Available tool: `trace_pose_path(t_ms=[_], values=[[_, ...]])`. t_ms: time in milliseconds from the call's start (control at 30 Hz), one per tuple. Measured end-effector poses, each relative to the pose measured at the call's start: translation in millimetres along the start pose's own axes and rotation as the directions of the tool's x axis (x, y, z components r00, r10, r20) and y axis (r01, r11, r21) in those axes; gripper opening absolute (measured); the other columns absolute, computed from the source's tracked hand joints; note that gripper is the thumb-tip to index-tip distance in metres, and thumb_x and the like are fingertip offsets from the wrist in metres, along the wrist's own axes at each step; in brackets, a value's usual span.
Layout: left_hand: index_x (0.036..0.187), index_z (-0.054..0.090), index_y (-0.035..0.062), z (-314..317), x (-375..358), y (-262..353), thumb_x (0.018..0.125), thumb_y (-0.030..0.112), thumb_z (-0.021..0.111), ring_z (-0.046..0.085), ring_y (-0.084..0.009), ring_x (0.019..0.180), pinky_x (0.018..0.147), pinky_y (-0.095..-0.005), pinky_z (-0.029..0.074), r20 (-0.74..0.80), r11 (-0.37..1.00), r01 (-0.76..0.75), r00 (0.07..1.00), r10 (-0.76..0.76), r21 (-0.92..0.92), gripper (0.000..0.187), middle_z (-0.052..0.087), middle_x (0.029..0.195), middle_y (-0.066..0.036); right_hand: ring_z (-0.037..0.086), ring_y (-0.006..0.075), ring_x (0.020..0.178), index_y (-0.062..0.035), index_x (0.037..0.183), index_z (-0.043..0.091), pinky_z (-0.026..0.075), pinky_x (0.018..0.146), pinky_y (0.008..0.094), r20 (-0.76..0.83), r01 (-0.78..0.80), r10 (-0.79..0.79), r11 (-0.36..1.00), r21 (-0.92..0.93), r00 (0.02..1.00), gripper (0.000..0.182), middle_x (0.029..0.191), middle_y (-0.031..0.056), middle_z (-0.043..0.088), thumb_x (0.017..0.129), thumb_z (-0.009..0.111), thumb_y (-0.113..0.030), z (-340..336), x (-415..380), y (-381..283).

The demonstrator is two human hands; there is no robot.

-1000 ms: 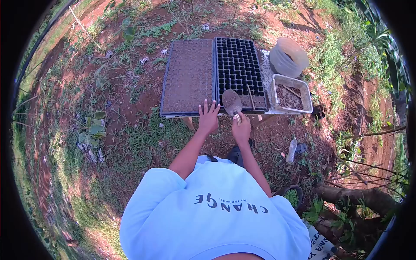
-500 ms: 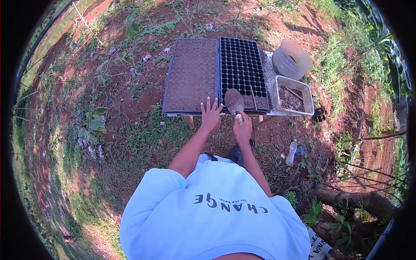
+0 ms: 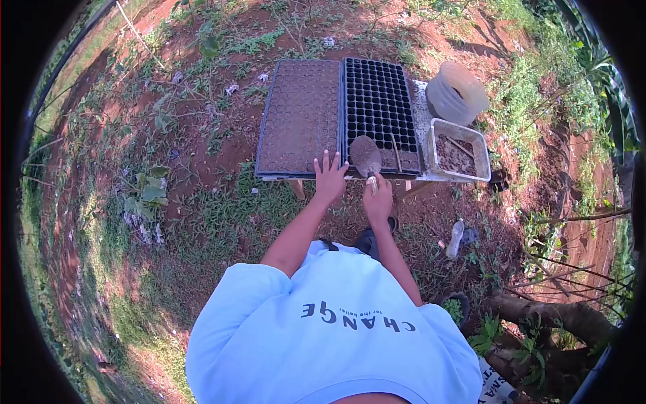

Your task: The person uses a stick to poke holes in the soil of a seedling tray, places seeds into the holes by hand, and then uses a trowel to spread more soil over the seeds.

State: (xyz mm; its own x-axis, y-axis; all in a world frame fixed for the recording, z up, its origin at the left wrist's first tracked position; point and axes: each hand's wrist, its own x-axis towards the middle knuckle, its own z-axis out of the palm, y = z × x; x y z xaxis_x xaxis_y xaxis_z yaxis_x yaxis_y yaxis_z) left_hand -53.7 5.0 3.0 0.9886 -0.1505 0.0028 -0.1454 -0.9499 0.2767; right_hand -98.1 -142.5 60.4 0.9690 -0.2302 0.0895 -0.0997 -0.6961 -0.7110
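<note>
My right hand (image 3: 378, 196) is wrapped round the handle of a trowel (image 3: 365, 156), whose blade carries dark soil over the near left corner of a black cell tray (image 3: 380, 94). Most cells of that tray look hollow; soil shows in some along its near edge. A thin stick (image 3: 396, 153) lies across its near right part. My left hand (image 3: 330, 179), fingers spread, rests at the near right corner of the soil-filled tray (image 3: 299, 114), beside the trowel.
Right of the trays, a cloudy plastic tub (image 3: 456, 94) stands behind a rectangular container (image 3: 486, 161) holding soil and a stick. A plastic bottle (image 3: 455, 239) lies on the ground right of my legs. Branches (image 3: 558, 313) are at the lower right.
The view has shifted slightly, so the trays and containers appear a little further right. Both hands keep nearly the same places, and the trowel is still over the black tray.
</note>
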Motion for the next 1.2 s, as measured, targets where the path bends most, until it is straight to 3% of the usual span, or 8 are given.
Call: trace_pose_path(t_ms=[533,867,1200], values=[[0.136,0.053,0.0211,0.4,-1.6,-0.1,0.081,0.018,0.057,0.012,-0.0409,0.145,0.113,-0.0654,0.006,-0.005,1.0,0.004,1.0,-0.004,0.011,0.056,0.031,0.154,-0.013,0.059,0.0406,0.099,-0.0087,0.128,0.054,0.049,0.083,0.0481,-0.048,0.032,-0.03,0.999,0.034,0.998,0.039,0.112,0.0181,0.054,0.093,0.055,-0.025,10.1,-12.9,10.1],[0.14,0.049,0.0221,-6.0,-1.1,2.6,0.083,0.017,0.056,0.01,-0.0407,0.146,0.114,-0.0641,0.004,0.069,0.999,0.031,0.997,-0.032,0.019,0.058,0.027,0.156,-0.012,0.06,0.0395,0.096,-0.0064,0.127,0.055,0.049,0.08,0.0454,-0.113,0.078,-0.074,0.996,0.036,0.991,0.037,0.107,0.019,0.056,0.092,0.057,-0.02,8.0,-17.2,10.3],[0.139,0.05,0.0219,-7.2,-2.5,3.2,0.081,0.018,0.058,0.01,-0.0404,0.146,0.114,-0.0642,0.005,0.056,0.999,0.03,0.998,-0.031,0.017,0.058,0.029,0.155,-0.012,0.062,0.0393,0.091,-0.0106,0.128,0.055,0.05,0.075,0.0465,-0.112,0.091,-0.093,0.996,-0.02,0.989,0.038,0.108,0.0166,0.055,0.092,0.059,-0.021,4.3,-24.5,13.6]])
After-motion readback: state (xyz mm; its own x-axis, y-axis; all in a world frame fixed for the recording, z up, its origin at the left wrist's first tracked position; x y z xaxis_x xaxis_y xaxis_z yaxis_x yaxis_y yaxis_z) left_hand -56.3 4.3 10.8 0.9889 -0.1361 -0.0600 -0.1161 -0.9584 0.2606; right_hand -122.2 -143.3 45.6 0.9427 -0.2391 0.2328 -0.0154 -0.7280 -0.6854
